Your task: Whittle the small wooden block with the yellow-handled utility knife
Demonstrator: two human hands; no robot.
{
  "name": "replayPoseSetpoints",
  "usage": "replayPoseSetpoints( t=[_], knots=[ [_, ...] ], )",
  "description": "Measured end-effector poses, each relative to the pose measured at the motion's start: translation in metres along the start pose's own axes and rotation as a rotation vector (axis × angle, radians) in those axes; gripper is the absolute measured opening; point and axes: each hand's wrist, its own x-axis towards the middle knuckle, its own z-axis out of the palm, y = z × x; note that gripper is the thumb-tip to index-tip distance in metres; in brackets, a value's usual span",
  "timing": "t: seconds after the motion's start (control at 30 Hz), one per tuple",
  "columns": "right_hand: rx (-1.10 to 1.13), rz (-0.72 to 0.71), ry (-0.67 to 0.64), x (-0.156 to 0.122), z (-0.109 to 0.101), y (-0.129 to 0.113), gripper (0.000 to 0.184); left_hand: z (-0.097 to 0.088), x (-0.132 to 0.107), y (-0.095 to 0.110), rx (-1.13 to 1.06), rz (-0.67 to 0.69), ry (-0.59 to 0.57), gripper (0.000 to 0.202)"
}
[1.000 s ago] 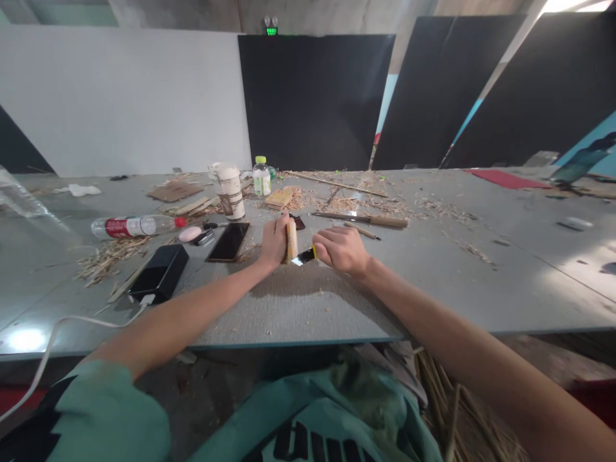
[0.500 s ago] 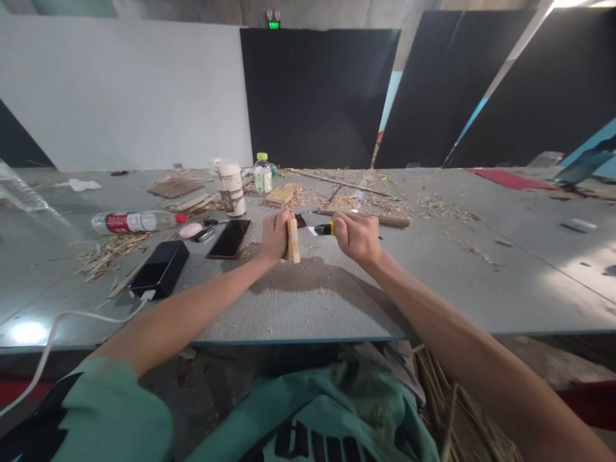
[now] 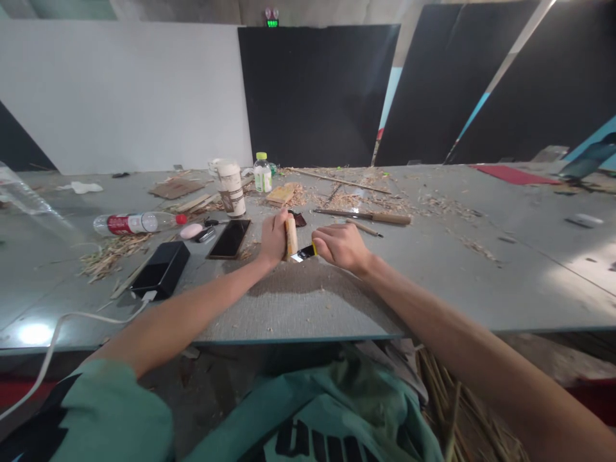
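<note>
My left hand (image 3: 274, 239) is closed round a short piece of wood (image 3: 291, 236), held upright over the grey table. A utility knife (image 3: 306, 252) with a yellow and black body is gripped in my right hand (image 3: 342, 246). Its bright blade points left and meets the lower end of the wood; whether it cuts in cannot be made out. Just behind the hands lies a small dark brown object (image 3: 299, 220). To the right rest a long chisel-like tool with a wooden handle (image 3: 392, 219) and a thinner wooden-handled tool (image 3: 364, 228).
Left of my hands are a phone (image 3: 230, 239), a black power bank (image 3: 161, 269) with a white cable, and a lying bottle (image 3: 139, 222). A paper cup (image 3: 231, 188) and a small green-capped bottle (image 3: 262, 173) stand behind. Wood shavings (image 3: 308, 194) cover the back of the table (image 3: 457, 276).
My right hand has moved left and toward me, bringing the knife blade from beside the wood to its lower end. My left hand stays nearly in place; the wood leans slightly differently.
</note>
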Motion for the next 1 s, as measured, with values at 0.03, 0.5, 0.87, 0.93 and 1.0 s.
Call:
replayPoseSetpoints(
  t=[0.03,0.5,0.87,0.93,1.0],
  knots=[
    [-0.023,-0.031,0.031,0.0,-0.001,0.0,0.058,0.0,-0.002,0.003,0.005,0.017,-0.01,0.05],
    [-0.112,0.112,0.108,-0.001,-0.014,0.016,0.058,0.008,-0.005,0.006,-0.097,0.009,-0.043,0.05],
    [-0.039,0.014,0.016,0.002,-0.007,0.002,0.064,0.004,-0.007,0.008,-0.035,-0.042,-0.005,0.045],
    [-0.095,0.062,0.073,0.005,-0.01,0.006,0.064,0.008,-0.013,0.01,-0.046,-0.033,-0.057,0.046],
    [-0.132,0.114,0.141,0.007,-0.015,0.011,0.062,0.011,-0.018,0.012,-0.063,-0.014,-0.096,0.048]
  ],
)
